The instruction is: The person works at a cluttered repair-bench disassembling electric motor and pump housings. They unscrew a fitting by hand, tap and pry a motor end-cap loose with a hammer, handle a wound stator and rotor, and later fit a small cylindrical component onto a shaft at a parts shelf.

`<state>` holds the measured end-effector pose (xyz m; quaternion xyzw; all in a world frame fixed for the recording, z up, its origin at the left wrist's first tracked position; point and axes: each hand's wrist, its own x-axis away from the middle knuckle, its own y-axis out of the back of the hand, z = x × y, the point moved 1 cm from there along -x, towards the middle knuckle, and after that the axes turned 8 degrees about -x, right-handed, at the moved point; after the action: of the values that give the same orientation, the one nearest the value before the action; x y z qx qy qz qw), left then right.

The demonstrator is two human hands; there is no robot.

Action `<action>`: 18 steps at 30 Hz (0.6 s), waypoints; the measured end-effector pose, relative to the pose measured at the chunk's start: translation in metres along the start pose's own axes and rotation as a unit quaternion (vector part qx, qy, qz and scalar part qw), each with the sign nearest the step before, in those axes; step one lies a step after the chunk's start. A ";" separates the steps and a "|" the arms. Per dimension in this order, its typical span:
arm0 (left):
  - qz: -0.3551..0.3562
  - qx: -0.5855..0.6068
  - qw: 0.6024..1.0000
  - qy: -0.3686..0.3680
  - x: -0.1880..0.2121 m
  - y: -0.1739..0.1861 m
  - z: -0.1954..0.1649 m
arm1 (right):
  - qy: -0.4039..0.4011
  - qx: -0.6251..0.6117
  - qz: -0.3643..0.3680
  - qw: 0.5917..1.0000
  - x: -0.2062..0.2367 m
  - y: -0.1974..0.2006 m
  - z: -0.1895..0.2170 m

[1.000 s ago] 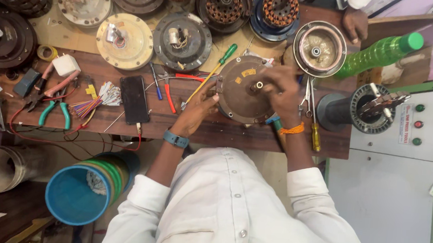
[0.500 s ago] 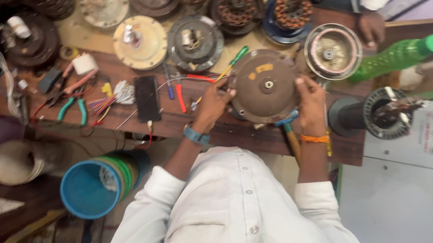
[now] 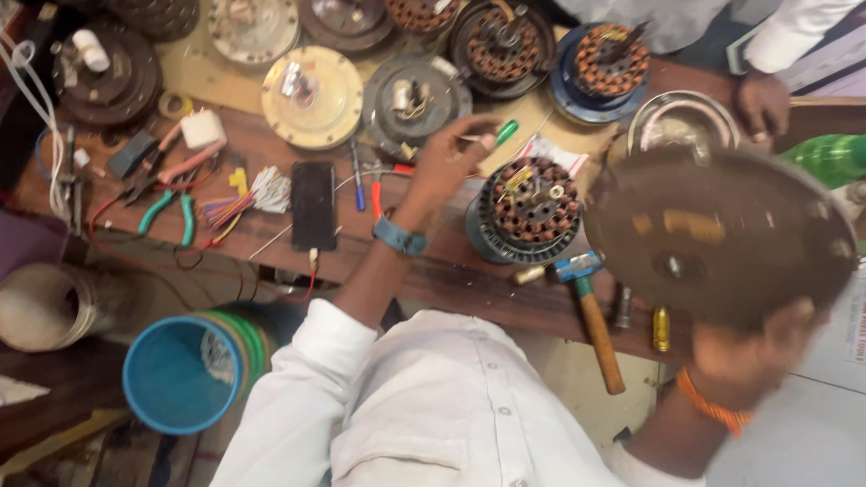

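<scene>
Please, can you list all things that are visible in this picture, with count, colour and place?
motor cover: one, brown, round, lifted at right by the right hand
stator with copper windings: one, dark, on bench centre
screwdriver: one, green handle, in the left hand
hammer: one, blue head, wooden handle, bench front edge
phone: one, black, on bench
pliers: one, green handles, bench left
other motor parts: several, cream, grey and dark, back of bench
bottle: one, green, far right
bucket: one, blue, below bench
another person's hand: one, top right, on bench edge
left hand: holds the screwdriver above the stator
right hand: blurred, grips the cover's lower edge
</scene>
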<state>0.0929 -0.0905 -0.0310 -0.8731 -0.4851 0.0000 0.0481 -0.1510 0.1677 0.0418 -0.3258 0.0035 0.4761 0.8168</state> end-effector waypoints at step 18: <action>-0.038 0.221 0.974 0.036 -0.132 -0.023 0.005 | -0.153 -0.001 -0.448 0.881 0.200 0.096 0.040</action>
<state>0.0035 -0.1899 -0.0401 -0.8212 -0.5042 0.0742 0.2568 -0.1282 0.3761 -0.0409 -0.2162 -0.2685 0.1038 0.9329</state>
